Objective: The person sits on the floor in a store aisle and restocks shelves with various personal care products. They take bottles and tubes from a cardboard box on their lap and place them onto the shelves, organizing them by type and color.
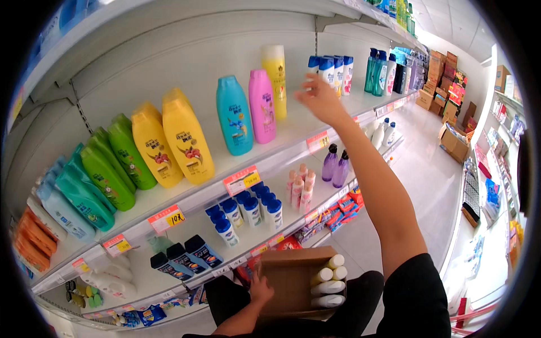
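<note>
My right hand [320, 99] is raised over the upper shelf, fingers apart and slightly curled, with nothing in them. It is between a tall yellow bottle [274, 79] and several white bottles with blue caps [327, 69], partly covering these. Left of the yellow bottle stand a pink bottle [262, 107] and a teal bottle [234, 115]. Down by my knees, my left hand [261, 289] grips the left side of an open cardboard box [287, 281]. Several bottles with white or cream tops [328, 287] fill the box's right side.
Yellow [187, 138], green [107, 177] and orange bottles [35, 239] line the upper shelf's left part. Price tags [242, 180] run along its edge. The lower shelf holds blue-capped [226, 231], pink and purple bottles [340, 170]. Stacked cartons [442, 79] stand at the aisle's far end.
</note>
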Tool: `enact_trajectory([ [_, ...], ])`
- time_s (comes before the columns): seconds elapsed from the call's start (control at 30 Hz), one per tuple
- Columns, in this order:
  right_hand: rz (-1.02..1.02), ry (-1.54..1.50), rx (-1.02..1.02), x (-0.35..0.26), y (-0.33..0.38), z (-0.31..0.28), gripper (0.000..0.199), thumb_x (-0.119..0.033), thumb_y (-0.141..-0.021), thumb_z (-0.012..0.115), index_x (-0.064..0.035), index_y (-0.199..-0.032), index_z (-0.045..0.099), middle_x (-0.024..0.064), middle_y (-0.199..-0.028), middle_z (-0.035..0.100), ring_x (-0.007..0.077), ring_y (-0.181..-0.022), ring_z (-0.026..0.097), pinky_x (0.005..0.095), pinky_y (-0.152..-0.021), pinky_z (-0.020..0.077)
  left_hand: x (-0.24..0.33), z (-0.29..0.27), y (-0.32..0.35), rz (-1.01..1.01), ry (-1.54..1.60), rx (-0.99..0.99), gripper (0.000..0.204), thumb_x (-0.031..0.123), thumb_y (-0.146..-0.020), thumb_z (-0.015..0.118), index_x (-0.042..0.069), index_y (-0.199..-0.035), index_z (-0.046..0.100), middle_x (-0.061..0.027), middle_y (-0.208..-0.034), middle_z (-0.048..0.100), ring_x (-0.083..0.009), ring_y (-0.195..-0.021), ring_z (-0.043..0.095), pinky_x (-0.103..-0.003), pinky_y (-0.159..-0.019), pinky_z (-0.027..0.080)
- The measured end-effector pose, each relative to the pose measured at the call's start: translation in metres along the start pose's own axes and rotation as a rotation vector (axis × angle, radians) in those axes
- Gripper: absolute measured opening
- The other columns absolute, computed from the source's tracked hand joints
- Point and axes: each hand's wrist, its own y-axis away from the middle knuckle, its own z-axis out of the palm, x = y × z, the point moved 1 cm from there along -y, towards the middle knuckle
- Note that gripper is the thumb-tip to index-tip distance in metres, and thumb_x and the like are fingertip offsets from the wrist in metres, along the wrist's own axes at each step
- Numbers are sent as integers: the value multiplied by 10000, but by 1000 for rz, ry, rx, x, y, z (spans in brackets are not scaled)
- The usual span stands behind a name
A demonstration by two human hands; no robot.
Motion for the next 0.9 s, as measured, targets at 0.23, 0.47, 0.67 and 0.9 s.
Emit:
enact_trajectory([
  [0.23,373,181,221,108,216,-77,321,-216,-963,644,16,-1185,628,179,-983,715,250,-905,697,344,-800,549,26,-14,-3,-25,44,-69,229,118,-750,688,17,-946,625,-281,-1502,361,-483,-1291,449,-514,-1064,430],
  [0.47,972,635,-743,229,501,-41,821,-604,-805,731,73,-1245,582,315,-1195,655,442,-1110,647,481,-963,517,28,-14,0,26,25,-10,213,90,-736,692,31,-913,589,-275,-1508,358,-496,-1286,448,-506,-1057,441],
  [0.67,974,686,-576,213,515,-20,726,-456,-744,795,-3,-1261,560,268,-1202,651,410,-1156,630,472,-971,519,29,-15,-7,-58,22,-91,251,108,-729,717,38,-939,599,-256,-1531,337,-487,-1307,434,-499,-1059,443],
  [0.9,843,651,-641,217,506,-27,693,-373,-645,873,-7,-1165,597,236,-1153,677,387,-1096,653,468,-936,532,26,-15,-5,-50,18,-107,256,115,-735,732,42,-948,610,-246,-1561,293,-472,-1307,436,-495,-1060,438],
])
